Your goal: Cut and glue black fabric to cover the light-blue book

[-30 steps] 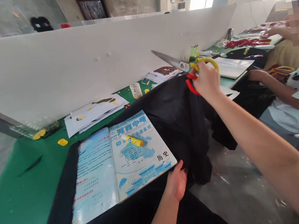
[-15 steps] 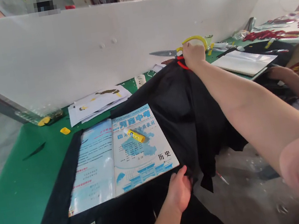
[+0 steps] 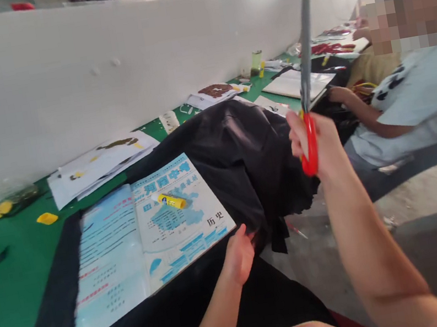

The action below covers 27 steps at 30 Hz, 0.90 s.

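Note:
My right hand (image 3: 318,135) is closed round the red and yellow handles of a pair of scissors (image 3: 306,54), raised with the blades pointing up. Black cloth (image 3: 236,144) lies draped over the table and hangs off its front edge. My left hand (image 3: 240,255) grips this cloth by the lower right corner of a book, thumb on top and the other fingers partly hidden. The open blue-and-white book (image 3: 108,254) rests on the cloth, and a yellow glue stick (image 3: 172,201) lies across its right side.
A white partition (image 3: 62,83) runs behind the green table (image 3: 0,311). Paper sheets with pictures (image 3: 104,160) lie at the back, near a yellow cap (image 3: 47,219). To the right, a co-worker (image 3: 412,97) sits beside a white pad (image 3: 300,84).
My right hand has drawn back toward me, and the scissors have swung from pointing left to pointing up. The lifted cloth has dropped onto the table. The view has turned right.

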Tool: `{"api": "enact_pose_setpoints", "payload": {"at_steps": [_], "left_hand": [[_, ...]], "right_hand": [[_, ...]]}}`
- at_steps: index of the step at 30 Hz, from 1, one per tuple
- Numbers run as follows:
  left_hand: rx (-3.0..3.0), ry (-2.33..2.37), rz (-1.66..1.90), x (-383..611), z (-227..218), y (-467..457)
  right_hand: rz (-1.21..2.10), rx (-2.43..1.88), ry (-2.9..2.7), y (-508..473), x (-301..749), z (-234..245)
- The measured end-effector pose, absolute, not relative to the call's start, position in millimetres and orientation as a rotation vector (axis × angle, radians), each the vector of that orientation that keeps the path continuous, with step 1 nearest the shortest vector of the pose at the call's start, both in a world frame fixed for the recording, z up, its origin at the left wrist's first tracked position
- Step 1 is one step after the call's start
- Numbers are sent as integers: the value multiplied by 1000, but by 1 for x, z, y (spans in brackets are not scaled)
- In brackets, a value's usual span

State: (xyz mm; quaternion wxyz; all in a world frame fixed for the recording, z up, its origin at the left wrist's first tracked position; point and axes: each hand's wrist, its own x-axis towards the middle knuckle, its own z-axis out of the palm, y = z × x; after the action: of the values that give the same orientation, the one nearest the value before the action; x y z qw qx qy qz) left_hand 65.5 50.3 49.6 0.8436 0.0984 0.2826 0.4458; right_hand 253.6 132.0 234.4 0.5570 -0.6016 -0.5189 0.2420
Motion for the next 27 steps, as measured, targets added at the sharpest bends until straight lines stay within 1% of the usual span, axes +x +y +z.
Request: {"api": "enact_pose_setpoints", "payload": {"at_steps": [2, 5, 8, 11, 15, 17, 20, 27], "left_hand": [[201, 554, 936, 63, 44, 47], [215, 506, 902, 59, 37, 42], [275, 512, 876, 57, 30, 39], [337, 585, 877, 58, 23, 35], [374, 609, 894, 59, 19, 32], [384, 614, 871, 59, 20, 31], [389, 619, 829, 59, 22, 33], [346, 669, 791, 58, 24, 36]], "right_hand": [[874, -1365, -945, 79, 247, 197], [1217, -1392, -670, 25, 231, 145], [1487, -1365, -379, -10, 214, 116], [1744, -1224, -175, -38, 199, 112], [2110, -958, -25, -69, 187, 124], [2238, -802, 46, -79, 185, 131], [2274, -720, 156, -87, 184, 139], [2324, -726, 287, -93, 177, 138]]}}
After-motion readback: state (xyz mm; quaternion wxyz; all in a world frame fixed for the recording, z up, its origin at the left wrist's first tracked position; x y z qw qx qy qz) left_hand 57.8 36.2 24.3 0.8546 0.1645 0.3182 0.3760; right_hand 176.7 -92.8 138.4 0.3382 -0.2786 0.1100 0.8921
